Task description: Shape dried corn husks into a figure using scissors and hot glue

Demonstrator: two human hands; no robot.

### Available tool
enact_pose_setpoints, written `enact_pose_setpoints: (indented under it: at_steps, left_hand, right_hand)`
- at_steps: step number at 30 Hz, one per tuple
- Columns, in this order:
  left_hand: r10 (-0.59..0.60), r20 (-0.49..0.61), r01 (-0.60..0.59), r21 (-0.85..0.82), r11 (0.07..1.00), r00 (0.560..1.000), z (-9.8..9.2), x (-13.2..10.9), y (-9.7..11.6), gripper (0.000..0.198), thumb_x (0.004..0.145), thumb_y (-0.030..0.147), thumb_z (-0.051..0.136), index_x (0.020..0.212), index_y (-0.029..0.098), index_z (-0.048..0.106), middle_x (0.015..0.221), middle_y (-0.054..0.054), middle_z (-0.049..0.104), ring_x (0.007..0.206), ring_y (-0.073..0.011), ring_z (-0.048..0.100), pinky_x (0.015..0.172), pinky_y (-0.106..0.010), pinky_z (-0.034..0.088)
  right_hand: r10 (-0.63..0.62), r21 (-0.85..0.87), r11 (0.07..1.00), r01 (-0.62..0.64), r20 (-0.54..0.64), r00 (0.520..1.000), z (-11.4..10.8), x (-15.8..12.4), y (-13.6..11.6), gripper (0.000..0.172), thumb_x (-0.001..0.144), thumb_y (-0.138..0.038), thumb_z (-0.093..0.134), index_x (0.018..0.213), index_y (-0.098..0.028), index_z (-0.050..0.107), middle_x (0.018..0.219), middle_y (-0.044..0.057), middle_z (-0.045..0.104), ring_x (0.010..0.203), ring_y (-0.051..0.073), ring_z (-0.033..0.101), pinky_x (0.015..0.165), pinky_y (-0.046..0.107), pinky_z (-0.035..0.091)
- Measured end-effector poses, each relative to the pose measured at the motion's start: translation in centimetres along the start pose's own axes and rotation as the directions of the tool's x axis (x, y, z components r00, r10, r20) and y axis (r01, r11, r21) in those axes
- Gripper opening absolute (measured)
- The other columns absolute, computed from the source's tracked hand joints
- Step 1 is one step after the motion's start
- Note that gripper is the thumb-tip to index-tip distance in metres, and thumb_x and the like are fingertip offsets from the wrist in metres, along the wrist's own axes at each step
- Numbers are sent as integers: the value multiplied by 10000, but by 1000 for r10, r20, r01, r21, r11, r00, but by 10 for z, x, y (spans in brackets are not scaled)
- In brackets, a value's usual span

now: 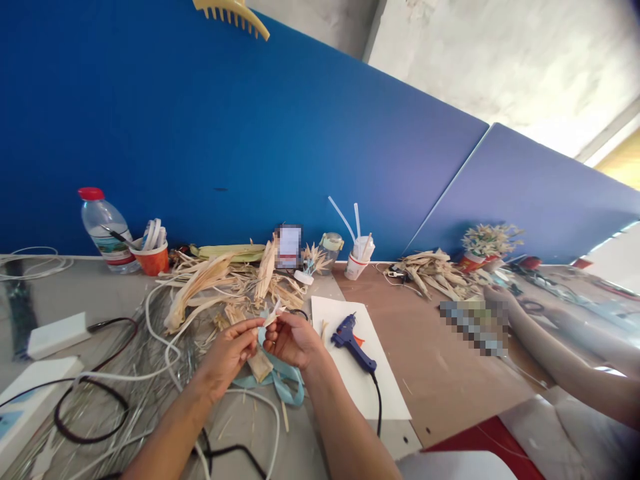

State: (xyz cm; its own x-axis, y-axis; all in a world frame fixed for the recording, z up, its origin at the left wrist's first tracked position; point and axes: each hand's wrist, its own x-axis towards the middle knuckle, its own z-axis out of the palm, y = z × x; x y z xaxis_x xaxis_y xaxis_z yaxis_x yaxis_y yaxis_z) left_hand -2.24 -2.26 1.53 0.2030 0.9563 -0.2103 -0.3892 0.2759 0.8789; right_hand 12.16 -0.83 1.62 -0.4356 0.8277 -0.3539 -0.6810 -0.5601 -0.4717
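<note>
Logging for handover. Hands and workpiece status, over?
Left hand, right hand: both pinching pale husk piece. Light-blue ribbon just beneath. Blue hot-glue gun on white sheet, right side.

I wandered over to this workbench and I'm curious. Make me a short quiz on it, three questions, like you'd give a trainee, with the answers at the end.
1. True or false: the blue glue gun lies on the white sheet.
2. Fill in the blank: the plastic bottle at the far left of the bench has a ____ cap.
3. Open question: what are the left hand and right hand doing?

Key:
1. True.
2. Red.
3. Their fingertips meet at a small pale piece, pinching it; it looks like husk, though it is too small to be sure.
</note>
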Motion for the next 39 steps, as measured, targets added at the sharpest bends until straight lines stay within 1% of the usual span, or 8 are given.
enact_pose_setpoints:
  at_steps: [5,8,12,16,21,25,32,39]
  left_hand:
    - [6,17,-5,-51,999,1000,0,0,1,298,567,249,749,836,126,712,485,32,493,424,-26,318,415,-157,218]
    - [14,0,-14,-54,998,1000,0,0,1,298,569,249,745,841,132,711,491,30,501,431,-29,324,422,-156,244]
    - [53,-54,-54,-17,998,997,0,0,1,311,575,249,727,859,127,704,494,34,505,435,-34,328,422,-158,244]
    - [97,-120,-95,17,995,988,1,0,5,346,556,248,714,877,119,694,499,39,510,441,-43,347,437,-171,268]
    - [148,-161,-125,145,981,976,4,-2,8,392,558,293,690,902,104,693,524,25,533,478,-75,402,469,-199,309]
    - [174,-155,-134,239,962,973,4,-1,5,390,577,313,662,905,106,701,514,32,513,485,-88,399,477,-209,308]
    - [208,-115,-160,329,931,971,-2,3,-3,361,645,302,630,951,125,704,585,-2,583,502,-107,426,489,-218,321]
    - [294,-101,-224,433,873,950,-2,3,-2,286,659,239,593,902,169,727,664,-20,649,572,-145,502,549,-240,379]
  right_hand:
    - [58,66,996,-65,98,993,1,-1,1,169,783,-202,496,687,-92,581,524,3,555,446,78,481,504,209,410]
    - [49,90,994,-63,146,988,1,0,3,298,814,-337,491,673,-94,591,535,16,559,469,89,489,518,224,416]
    - [-56,93,995,42,158,986,2,0,7,445,799,-507,473,677,-103,612,569,32,580,501,108,504,540,253,427]
    - [-105,56,994,97,177,979,6,-2,12,336,747,-425,548,730,-101,632,617,29,601,535,112,525,572,260,440]
    - [-250,-88,963,254,56,967,13,-1,20,136,648,-242,671,678,-121,618,572,-13,579,483,72,490,519,201,398]
    - [-368,-200,910,363,15,930,16,0,23,141,617,-212,702,592,-131,590,484,-39,531,408,47,423,453,181,329]
    - [-389,-318,877,361,-27,921,16,-1,23,101,595,-161,663,543,-141,579,441,-40,516,398,57,417,433,191,297]
    - [-325,-267,912,311,-12,946,14,-1,23,102,586,-158,667,576,-134,568,461,-40,513,401,57,427,438,197,324]
